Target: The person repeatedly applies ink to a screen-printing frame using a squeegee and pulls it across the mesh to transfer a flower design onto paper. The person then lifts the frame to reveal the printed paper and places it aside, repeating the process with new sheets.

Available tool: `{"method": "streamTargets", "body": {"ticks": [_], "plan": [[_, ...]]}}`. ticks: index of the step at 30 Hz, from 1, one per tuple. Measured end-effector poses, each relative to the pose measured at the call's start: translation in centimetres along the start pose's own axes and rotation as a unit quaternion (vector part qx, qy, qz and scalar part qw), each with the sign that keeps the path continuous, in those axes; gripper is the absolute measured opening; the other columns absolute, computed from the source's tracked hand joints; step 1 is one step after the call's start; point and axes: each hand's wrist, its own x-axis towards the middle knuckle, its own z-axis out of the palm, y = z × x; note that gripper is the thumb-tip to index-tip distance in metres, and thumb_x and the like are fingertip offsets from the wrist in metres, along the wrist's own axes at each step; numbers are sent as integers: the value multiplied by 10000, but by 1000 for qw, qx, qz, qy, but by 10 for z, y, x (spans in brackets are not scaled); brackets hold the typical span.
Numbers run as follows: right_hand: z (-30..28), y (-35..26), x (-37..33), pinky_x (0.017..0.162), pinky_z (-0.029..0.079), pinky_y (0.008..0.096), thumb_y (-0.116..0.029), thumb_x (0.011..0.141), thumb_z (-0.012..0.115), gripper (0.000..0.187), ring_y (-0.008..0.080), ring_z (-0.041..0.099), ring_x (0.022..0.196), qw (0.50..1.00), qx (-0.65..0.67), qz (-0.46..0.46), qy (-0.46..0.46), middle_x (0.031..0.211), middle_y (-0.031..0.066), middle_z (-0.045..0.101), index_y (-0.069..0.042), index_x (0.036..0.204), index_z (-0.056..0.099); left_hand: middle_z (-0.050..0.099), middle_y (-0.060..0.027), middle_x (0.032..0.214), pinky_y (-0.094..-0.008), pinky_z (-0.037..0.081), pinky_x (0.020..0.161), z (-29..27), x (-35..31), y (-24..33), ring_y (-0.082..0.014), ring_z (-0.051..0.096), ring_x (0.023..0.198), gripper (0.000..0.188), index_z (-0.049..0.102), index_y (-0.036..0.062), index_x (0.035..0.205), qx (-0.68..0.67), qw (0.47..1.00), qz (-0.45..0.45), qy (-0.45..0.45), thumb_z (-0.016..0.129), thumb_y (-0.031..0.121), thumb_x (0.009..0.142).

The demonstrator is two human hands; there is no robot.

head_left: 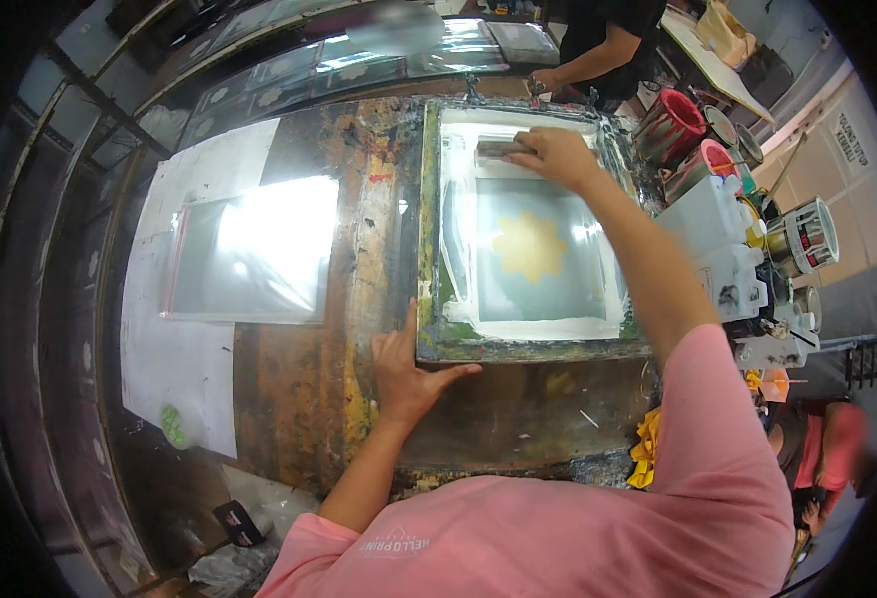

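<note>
A screen printing frame [536, 351] with paint-stained edges lies on the worktable, white ink smeared around its mesh. A yellow flower shape [529, 247] shows in the middle of the mesh. My right hand [561, 157] is closed on a squeegee [503, 149] at the far end of the mesh, inside the frame. At the frame's near left corner my left hand [406, 375] is spread open, its thumb stretched along the near edge and a finger up the left side. A stack of clear plastic sheets or bags [249, 254] lies to the left, glaring with reflected light.
Paint cans [670, 125] and white jugs [708, 234] crowd the table's right side. A yellow cloth [645, 448] hangs by the near right edge. Metal racks [45, 249] stand left. Across the table is another person [608, 50]; someone else [837, 448] is at the lower right.
</note>
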Motion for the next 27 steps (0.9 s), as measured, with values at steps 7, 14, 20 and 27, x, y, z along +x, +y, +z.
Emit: {"method": "streamTargets", "body": {"ticks": [7,14,20,27], "plan": [[-4,-88,-128,736,564,505,-552,987,660,388,317,710,960,999,-29,11,-9,963,80,702,-179,1067,733,724,-142,1034,-444,457,915,9,-7,-7,-315,597,950,1260,499,-35,1570,5,999,22,28,956,648,615],[-61,-182,-214,770,574,504,-476,966,714,416,361,696,916,999,5,44,-21,952,145,692,-68,1020,657,734,-200,1167,-423,515,995,11,1,-4,-344,654,1133,1119,533,-49,1530,-168,985,-38,9,1025,450,658],[-119,-188,-191,1004,469,516,-454,951,705,424,339,668,967,986,-81,2,144,955,139,690,-55,1092,695,689,-142,1308,-333,513,1031,-15,35,60,-221,648,1192,955,455,-75,1570,-418,901,-55,108,964,193,808],[-188,-169,-110,864,401,461,-464,934,701,409,295,627,786,950,-92,-31,296,769,104,640,-65,847,694,410,-288,1629,-623,171,1263,-22,45,38,-415,363,1533,1199,241,-76,1673,-7,999,50,15,794,630,876]]}}
